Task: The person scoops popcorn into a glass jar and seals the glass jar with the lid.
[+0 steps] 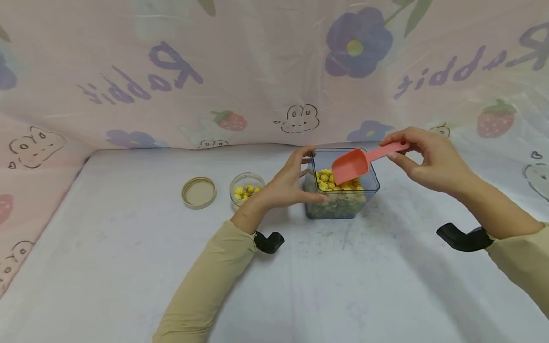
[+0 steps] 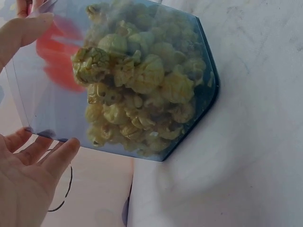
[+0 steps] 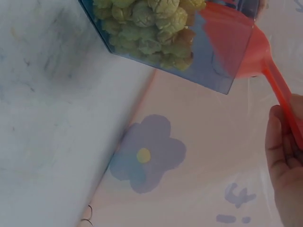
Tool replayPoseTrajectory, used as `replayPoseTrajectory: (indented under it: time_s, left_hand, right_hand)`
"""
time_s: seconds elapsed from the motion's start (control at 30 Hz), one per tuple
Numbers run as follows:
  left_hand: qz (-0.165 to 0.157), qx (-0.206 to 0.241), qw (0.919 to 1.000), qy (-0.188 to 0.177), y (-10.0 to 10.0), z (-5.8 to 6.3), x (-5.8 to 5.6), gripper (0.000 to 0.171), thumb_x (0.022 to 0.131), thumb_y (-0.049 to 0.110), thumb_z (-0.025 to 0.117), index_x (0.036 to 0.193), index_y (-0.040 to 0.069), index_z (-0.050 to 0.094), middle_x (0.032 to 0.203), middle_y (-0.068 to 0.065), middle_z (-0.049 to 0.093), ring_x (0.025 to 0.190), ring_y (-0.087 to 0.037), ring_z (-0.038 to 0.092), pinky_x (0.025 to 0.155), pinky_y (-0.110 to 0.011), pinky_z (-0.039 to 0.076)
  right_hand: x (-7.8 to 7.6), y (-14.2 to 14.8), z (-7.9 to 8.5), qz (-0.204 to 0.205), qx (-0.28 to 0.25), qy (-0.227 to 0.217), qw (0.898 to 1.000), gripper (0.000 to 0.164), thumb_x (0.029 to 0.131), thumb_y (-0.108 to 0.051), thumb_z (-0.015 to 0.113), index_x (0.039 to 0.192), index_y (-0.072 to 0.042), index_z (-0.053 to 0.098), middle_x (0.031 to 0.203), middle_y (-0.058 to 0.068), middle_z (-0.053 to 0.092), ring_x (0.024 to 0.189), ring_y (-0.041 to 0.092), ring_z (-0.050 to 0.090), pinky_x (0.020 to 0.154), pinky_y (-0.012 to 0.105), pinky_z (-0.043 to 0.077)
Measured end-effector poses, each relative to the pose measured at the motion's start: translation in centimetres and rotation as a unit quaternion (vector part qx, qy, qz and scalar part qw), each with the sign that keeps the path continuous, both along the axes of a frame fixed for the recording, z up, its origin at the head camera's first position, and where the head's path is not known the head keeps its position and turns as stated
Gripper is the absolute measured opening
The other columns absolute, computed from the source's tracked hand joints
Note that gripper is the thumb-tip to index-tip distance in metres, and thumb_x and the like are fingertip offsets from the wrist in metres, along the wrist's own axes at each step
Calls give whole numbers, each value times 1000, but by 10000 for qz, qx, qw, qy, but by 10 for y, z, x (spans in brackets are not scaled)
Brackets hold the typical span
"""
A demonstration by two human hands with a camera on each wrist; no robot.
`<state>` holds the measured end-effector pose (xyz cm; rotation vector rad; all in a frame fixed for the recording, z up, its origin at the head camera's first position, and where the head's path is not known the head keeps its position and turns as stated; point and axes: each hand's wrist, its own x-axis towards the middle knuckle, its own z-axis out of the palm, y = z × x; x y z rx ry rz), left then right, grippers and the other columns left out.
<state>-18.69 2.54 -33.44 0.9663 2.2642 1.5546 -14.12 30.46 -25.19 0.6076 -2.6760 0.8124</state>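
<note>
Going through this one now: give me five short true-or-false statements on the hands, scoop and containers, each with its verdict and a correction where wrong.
1. The right hand holds a coral-pink scoop by its handle. True.
2. The left hand holds a round beige lid. False: it grips a clear bluish square-topped container, and the lid lies on the white table.
3. Yellow popcorn sits in that container, and more is in a clear round jar. True.
4. In the head view, the jar stands right of the container. False: it stands to the left, between lid and container.
5. The container is covered. False: its top is open.
</note>
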Motion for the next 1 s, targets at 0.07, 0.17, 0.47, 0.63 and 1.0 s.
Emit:
replayPoseTrajectory:
  time_s: [0.07, 0.17, 0.47, 0.63, 1.0]
  left_hand:
    - [-8, 9, 10000, -20, 0, 0, 0, 107, 71, 18, 86, 150, 8, 14, 149, -10, 24, 137, -19, 29, 112, -30, 35]
    - [1, 26, 10000, -41, 0, 0, -1, 107, 70, 17, 86, 150, 8, 14, 150, -11, 24, 137, -20, 29, 112, -30, 35]
    - [10, 88, 10000, -24, 1, -2, -1, 107, 69, 17, 87, 149, 11, 16, 150, -10, 24, 136, -20, 30, 112, -30, 35]
    - [7, 111, 9999, -34, 1, -2, -2, 107, 69, 16, 87, 149, 12, 15, 151, -8, 22, 137, -19, 29, 113, -31, 35]
    - [-37, 159, 9999, -42, 1, -2, -1, 107, 70, 15, 86, 149, 12, 14, 152, -9, 21, 138, -20, 28, 113, -31, 34]
  right_hand:
    - [-1, -1, 2, 111, 293, 287, 9991, 28, 82, 5, 68, 108, -6, 67, 95, -16, 59, 86, -10, 48, 79, 1, 37]
    - [-1, -3, 7, 264, 608, 605, 9960, 30, 79, 6, 70, 105, -6, 67, 91, -6, 62, 84, -13, 47, 74, 8, 37]
    - [-1, -6, 20, 796, 1034, 1103, 9853, 35, 73, 10, 69, 103, -5, 66, 90, 1, 64, 82, -9, 48, 71, 12, 39]
    - [-1, -6, 30, 955, 1216, 1217, 9805, 36, 70, 10, 70, 102, -5, 66, 87, -1, 62, 78, -7, 47, 66, 13, 38]
    - [-2, -6, 35, 966, 1423, 951, 9805, 34, 72, 10, 67, 101, -7, 67, 84, -3, 60, 75, -3, 47, 64, 12, 37]
